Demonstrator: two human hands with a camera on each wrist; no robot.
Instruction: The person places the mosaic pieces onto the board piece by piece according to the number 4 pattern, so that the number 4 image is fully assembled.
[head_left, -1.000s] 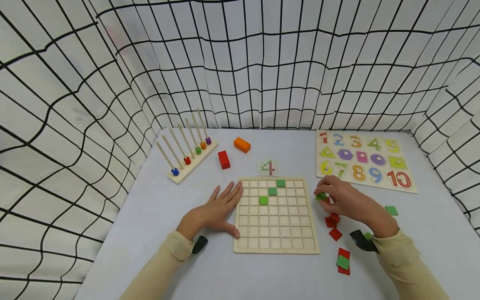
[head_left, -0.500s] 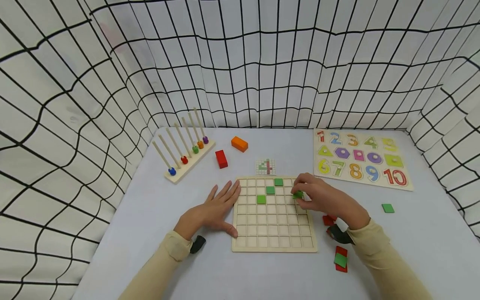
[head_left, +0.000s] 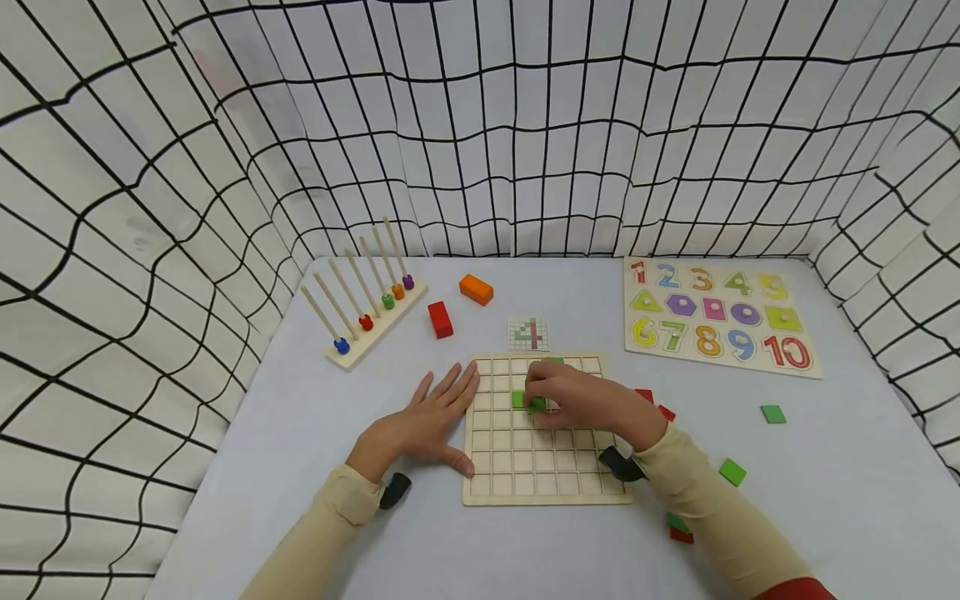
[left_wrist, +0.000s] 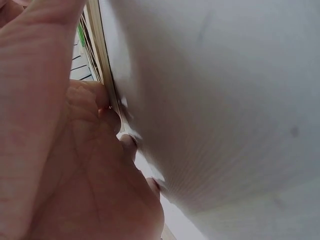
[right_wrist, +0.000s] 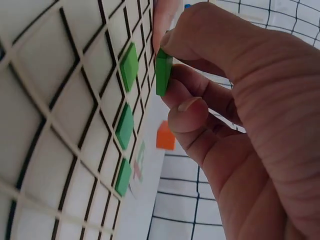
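Note:
A wooden grid board (head_left: 547, 492) lies on the white table in the head view. My right hand (head_left: 588, 400) is over its upper middle, pinching a green square tile (right_wrist: 163, 75) between thumb and fingers, tilted and apart from the board in the right wrist view. Several green tiles sit in the grid cells: one tile (right_wrist: 130, 67) is nearest the held one, with another tile (right_wrist: 125, 127) and a third tile (right_wrist: 123, 177) beyond. In the head view my hand partly hides them. My left hand (head_left: 427, 429) rests, fingers spread, against the board's left edge.
Behind the board lies a small pattern card (head_left: 528, 333). A peg stand with beads (head_left: 375, 325), a red block (head_left: 440, 320) and an orange block (head_left: 476, 289) stand back left. A number puzzle (head_left: 720, 317) lies back right. Loose red tiles (head_left: 643, 395) and green tiles (head_left: 732, 472) lie right.
My right hand has moved left from the loose tiles at the right, carrying a green tile across to the upper middle of the board. The left hand stays at the board's edge.

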